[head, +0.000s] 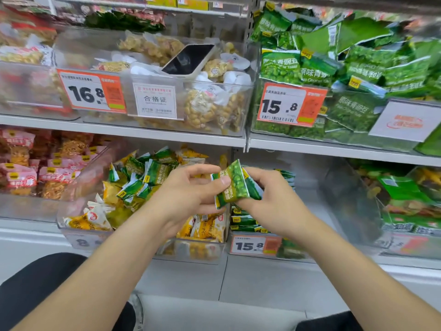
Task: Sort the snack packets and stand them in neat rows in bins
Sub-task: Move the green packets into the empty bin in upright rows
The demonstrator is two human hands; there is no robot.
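I am pinching a green packet point(230, 185) at the frame's centre with my left hand point(191, 191). Its long axis is standing nearly upright, with the top leaning right. My right hand point(274, 199) is gripping a second packet point(253, 190) just behind it.

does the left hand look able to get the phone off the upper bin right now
Likely yes, once it lets go: the left hand pinches the green packet, but the phone lies uncovered on top, nothing between.

Bright, even light; edges blurred and bowed by wide-angle lens.
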